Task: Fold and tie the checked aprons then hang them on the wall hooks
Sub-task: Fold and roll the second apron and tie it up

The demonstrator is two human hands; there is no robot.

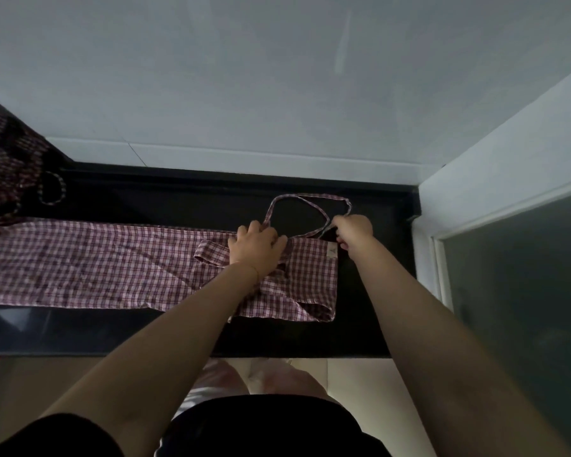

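A red-and-white checked apron (112, 268) lies flat along the black worktop (370, 318), folded into a long band that runs from the left edge of the view to a squared end near the worktop's right side. A small tan label (332, 251) sits on the far corner of that end. The left hand (256, 247) rests on top of the apron just short of that end, fingers bent down onto the cloth where a loose tie band (211, 255) crosses it; whether it pinches the band or only presses it cannot be told. The right hand (355, 230) is at the apron's far right corner, just beyond the label, with its fingers curled round the thin neck strap (297, 201). From there the strap loops out over the bare worktop beyond the apron and comes back to the cloth by the left hand. Both forearms reach forward over the worktop's near edge. At the apron's left end, a second checked apron (4, 159) lies bunched and darker, its own strap curling onto the worktop. Behind the apron rises a pale tiled wall (277, 77), and to its right stands a frosted glass panel (524, 275) in a white frame.
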